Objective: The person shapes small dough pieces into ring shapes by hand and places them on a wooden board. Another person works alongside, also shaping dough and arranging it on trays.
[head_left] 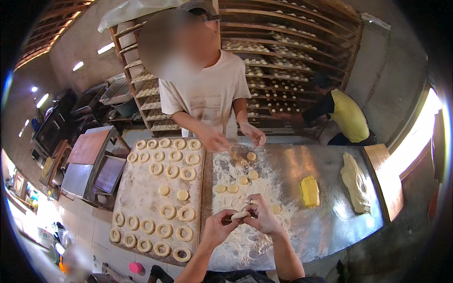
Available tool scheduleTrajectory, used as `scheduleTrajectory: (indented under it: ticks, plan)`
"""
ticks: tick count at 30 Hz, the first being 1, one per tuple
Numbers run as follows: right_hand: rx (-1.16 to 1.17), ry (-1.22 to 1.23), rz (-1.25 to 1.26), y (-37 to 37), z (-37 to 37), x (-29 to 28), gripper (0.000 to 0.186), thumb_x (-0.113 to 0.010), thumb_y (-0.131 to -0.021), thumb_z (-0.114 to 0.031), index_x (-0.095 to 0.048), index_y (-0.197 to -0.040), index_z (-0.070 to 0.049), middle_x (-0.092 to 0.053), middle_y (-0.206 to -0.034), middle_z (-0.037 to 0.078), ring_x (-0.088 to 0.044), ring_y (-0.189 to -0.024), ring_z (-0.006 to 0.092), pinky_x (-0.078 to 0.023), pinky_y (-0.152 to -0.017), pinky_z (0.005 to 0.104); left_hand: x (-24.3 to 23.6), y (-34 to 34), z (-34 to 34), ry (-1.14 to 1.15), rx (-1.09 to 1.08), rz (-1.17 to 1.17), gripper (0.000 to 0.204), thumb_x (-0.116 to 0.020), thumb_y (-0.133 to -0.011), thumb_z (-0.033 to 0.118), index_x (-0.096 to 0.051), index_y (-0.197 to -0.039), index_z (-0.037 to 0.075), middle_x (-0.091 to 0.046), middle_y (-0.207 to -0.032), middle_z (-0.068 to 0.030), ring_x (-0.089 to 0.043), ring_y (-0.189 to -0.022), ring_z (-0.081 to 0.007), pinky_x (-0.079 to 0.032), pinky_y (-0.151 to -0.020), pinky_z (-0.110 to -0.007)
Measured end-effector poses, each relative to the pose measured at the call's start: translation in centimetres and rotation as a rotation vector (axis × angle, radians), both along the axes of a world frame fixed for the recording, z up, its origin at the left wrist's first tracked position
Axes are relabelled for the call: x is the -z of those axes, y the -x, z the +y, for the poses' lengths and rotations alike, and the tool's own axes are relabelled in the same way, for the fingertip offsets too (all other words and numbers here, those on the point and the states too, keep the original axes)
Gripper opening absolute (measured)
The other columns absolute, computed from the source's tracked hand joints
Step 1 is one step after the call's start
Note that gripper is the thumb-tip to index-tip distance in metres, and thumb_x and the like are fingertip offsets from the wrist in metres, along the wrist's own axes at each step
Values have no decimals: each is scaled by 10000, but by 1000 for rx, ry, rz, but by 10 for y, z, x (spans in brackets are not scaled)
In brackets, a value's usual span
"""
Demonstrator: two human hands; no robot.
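Both hands meet over the floured near part of the metal table (292, 162), with a pale piece of dough (240, 215) between their fingertips. The left hand (221, 225) has its fingers narrowed in a pinch on the piece's left side; the right hand (260, 219) grips the other side between thumb and fingers, its upper fingers bent and raised. Whether the piece has a hole through it, I cannot tell

Just beyond the fingers, small dough rounds (242, 180) lie on the flour (229, 168), with one more, flour-dusted round (276, 209) just to the right of the right hand's fingers. Left of the fingers is a pale board (141, 200) bearing rows of dough rings (167, 211), with two plain rounds (182, 195) between the far rows and the near ones. Right of the fingers sits a yellow block (310, 191), and farther right a long pale slab of dough (355, 184)

Straight across from the fingers, a co-worker in a white shirt (207, 96) has both hands above the table's far edge. Beyond, at far right, a person in yellow and black (349, 118) crouches by a tall rack (355, 52) loaded with dough pieces
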State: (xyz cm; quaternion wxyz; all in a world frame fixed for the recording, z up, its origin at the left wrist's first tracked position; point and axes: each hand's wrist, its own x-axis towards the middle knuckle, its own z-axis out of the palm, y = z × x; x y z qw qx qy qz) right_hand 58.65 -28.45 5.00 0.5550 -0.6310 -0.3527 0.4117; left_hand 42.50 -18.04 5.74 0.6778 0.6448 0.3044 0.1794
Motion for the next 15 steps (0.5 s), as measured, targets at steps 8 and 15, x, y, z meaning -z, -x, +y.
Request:
scheduleTrajectory:
  ticks: [8, 15]
  plan:
    - [-47, -134, 63, 9, 31, 43, 665, -606, -793, 44, -388, -1414, -56, -587, -1138, 107, -575, -1045, 216, -476, -921, 378, 8, -14, -8, -846, -305, 45, 361, -662, -806, -68, -545, -1131, 39, -647, -916, -109, -610, -992, -369, -526, -735, -432]
    - [-115, -347, 803, 26, 24, 16, 510, -646, -916, -198, -457, -1358, -28, -620, -1022, 104, -580, -986, 204, -438, -872, 328, 13, 12, -12, -228, -249, -401, 499, -582, -899, -22, -393, -1353, 60, -628, -971, -162, -592, -983, -303, -507, -800, -412]
